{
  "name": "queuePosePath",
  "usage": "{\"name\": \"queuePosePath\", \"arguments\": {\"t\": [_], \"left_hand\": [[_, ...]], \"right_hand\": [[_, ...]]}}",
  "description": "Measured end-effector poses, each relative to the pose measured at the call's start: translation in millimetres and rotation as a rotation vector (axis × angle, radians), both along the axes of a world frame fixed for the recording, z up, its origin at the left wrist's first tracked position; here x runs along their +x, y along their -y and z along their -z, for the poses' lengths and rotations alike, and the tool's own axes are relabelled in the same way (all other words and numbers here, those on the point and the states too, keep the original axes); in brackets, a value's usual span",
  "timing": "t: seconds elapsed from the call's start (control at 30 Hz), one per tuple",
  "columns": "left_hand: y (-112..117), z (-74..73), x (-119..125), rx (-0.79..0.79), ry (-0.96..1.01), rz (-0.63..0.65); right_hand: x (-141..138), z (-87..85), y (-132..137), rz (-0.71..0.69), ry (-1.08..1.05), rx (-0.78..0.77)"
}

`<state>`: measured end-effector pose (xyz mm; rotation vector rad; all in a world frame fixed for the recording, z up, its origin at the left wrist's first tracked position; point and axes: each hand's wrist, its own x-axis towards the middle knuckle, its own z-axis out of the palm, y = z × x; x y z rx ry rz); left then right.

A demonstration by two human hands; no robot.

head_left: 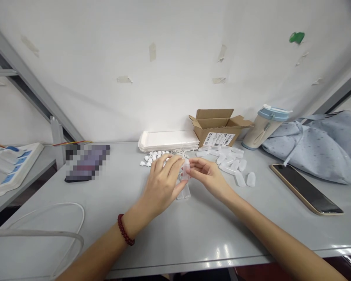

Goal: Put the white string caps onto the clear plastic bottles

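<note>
Between my two hands stands a small translucent plastic tube [186, 171], upright. My left hand [163, 181] grips it from the left, thumb low and fingertips near its top. From the other side, my right hand [208, 175] pinches it with thumb and fingers. Under and just in front of the hands lie more translucent tubes [183, 192], partly covered. White cord [181, 153] is bunched right behind my fingers. Small white caps [153, 157] are heaped behind my left hand. Many loose translucent pieces [230, 162] are scattered to the right of my right hand.
At the back are stacked white trays [169, 139] and an open cardboard box [219, 128]. Rightward stand a tumbler [265, 127], a grey-blue cloth bag [316, 144] and a phone [305, 189]. On the left are a blurred dark item [87, 163] and a white cable [38, 233].
</note>
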<state>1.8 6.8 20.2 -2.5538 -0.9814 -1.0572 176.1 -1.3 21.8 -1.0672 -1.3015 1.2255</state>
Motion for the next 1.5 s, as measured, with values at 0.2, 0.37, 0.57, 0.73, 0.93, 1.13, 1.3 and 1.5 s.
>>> {"name": "queuePosePath", "arguments": {"t": [0.2, 0.37, 0.57, 0.73, 0.93, 1.13, 1.3, 1.5], "left_hand": [[-2, 5.3, 1, -0.043, 0.006, 0.068], [-2, 7.7, 5, -0.090, 0.034, 0.090], [3, 10.1, 14, -0.199, 0.015, 0.134], [7, 10.7, 18, -0.275, -0.049, 0.125], [8, 13.7, 20, -0.354, -0.125, 0.128], [9, 15.5, 20, -0.397, -0.156, 0.124], [9, 16.8, 20, -0.415, -0.170, 0.122], [9, 17.5, 21, -0.440, -0.198, 0.107]], "right_hand": [[1, -0.6, -2, -0.026, 0.069, 0.031], [11, -4.3, -7, -0.061, 0.177, 0.013], [29, -14.9, -10, -0.259, 0.388, -0.061], [36, -23.1, -9, -0.328, 0.579, -0.062], [39, -14.7, -12, -0.407, 0.700, -0.062], [37, -9.4, -14, -0.416, 0.699, -0.090], [36, -10.9, -14, -0.421, 0.745, -0.096], [36, -8.2, -15, -0.413, 0.740, -0.110]]}}
